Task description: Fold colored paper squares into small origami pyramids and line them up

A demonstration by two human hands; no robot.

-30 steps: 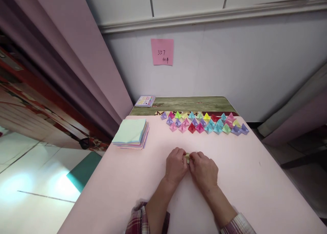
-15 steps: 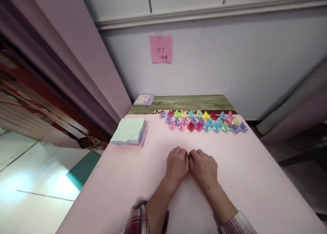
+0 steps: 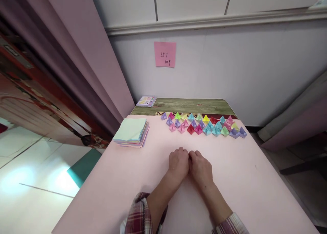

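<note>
My left hand [image 3: 178, 163] and my right hand [image 3: 201, 166] rest side by side on the pink table [image 3: 122, 179], knuckles up and fingers curled together. They press against each other at the thumbs. Whatever lies between the fingers is hidden now. Behind them, several small folded paper shapes [image 3: 203, 123] in many colours sit in rows near the table's far edge. A stack of coloured paper squares [image 3: 131, 132] with a pale green sheet on top lies at the far left.
A small printed paper pack [image 3: 145, 101] lies on the green wood-pattern surface [image 3: 194, 106] beyond the pink table. A pink note [image 3: 165, 54] hangs on the wall. A pink curtain [image 3: 84, 53] hangs at the left, above tiled floor.
A small yellowish folded paper showed between my fingertips earlier; my hands have closed tighter over it and it no longer shows. My view shifted slightly.
</note>
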